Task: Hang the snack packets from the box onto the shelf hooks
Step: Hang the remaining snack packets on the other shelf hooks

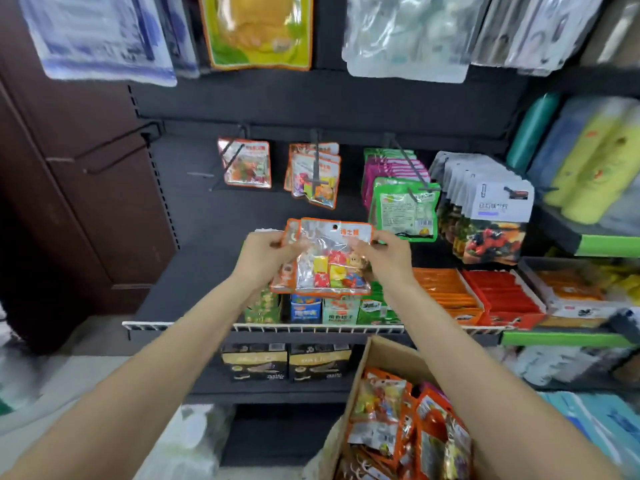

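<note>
The left hand and right hand pinch the upper corners of a few stacked packets, held in the air before the shelf, below the hooks. I think the stack may slide apart, so the punched holes no longer align and the hook misses one. The packets are clear, orange-edged, with coloured sweets inside. More wait in the box.
</note>
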